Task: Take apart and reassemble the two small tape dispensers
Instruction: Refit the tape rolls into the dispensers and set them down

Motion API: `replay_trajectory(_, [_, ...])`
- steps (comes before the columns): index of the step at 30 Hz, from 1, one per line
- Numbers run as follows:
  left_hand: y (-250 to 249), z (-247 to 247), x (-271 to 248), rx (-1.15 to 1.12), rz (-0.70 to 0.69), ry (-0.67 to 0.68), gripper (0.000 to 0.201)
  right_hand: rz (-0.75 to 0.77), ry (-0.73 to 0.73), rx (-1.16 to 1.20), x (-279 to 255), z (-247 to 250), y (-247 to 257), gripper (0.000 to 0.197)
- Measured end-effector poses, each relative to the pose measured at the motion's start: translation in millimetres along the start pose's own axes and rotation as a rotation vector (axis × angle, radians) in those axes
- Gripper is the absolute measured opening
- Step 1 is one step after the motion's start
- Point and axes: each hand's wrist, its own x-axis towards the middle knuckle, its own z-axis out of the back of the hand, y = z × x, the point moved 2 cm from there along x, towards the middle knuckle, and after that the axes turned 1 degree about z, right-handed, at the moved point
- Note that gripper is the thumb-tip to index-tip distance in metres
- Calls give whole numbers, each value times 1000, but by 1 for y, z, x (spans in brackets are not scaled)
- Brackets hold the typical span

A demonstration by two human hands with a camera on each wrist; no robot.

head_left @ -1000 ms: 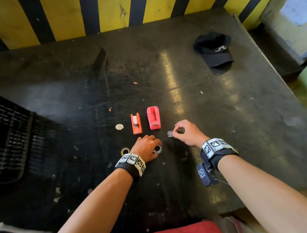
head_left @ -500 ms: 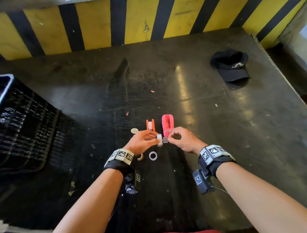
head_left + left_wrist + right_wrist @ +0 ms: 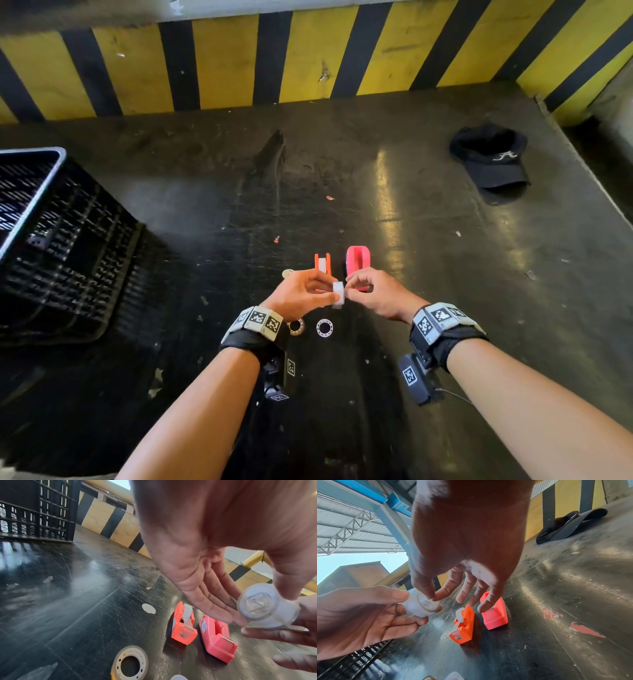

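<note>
Above the table my left hand (image 3: 317,294) pinches a small white tape roll (image 3: 338,293) between thumb and fingers. My right hand (image 3: 352,288) meets it from the right and pinches the clear core (image 3: 428,603) seated in the roll (image 3: 264,607). Just behind the hands, the orange dispenser (image 3: 322,263) with a white strip in it and the empty pink dispenser (image 3: 358,261) stand side by side on the table. Both show in the left wrist view, orange (image 3: 184,623) and pink (image 3: 217,638), and in the right wrist view, orange (image 3: 464,626) and pink (image 3: 494,615).
A yellowish tape roll (image 3: 296,326) and a white ring (image 3: 324,328) lie on the dark table (image 3: 445,308) below my hands. A pale disc (image 3: 148,608) lies left of the orange dispenser. A black crate (image 3: 61,240) stands at the left, a black cap (image 3: 489,157) far right.
My right hand carried the clear core left to the white roll that my left hand lifted. Both hands now meet above the table. The head camera tilted and shows more of the crate.
</note>
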Motion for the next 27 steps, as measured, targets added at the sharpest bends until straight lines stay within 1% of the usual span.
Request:
replay_trajectory(5, [-7,1,-1,52,-8,5,34,-15,-8,29,1,3,-4,10])
replay_trajectory(9, [-10,1,1,72,-31,-8,35,-68,-47,84,5,3,-13,4])
replay_trajectory(11, [-9,4,4,97,-33,-9,34,-76,-105,71,9,5,-20,6])
replay_trajectory(14, [-10,8,11,145,-36,-25,26,-86,-178,-9,16,12,-31,14])
replay_trajectory(16, [-13,11,16,166,-49,-47,22,-123,-179,-94,22,17,-39,31])
replay_trajectory(20, [-16,15,31,160,-47,-78,24,-203,-90,-304,41,22,-57,92])
replay_trajectory(22, [-17,16,39,179,-48,-90,29,-208,-62,-362,51,22,-61,117])
replay_trajectory(24, [-19,17,46,192,-49,-105,29,-199,-36,-415,61,21,-64,131])
replay_trajectory(27, [-22,19,57,199,-44,-106,26,-191,-24,-449,72,18,-70,138])
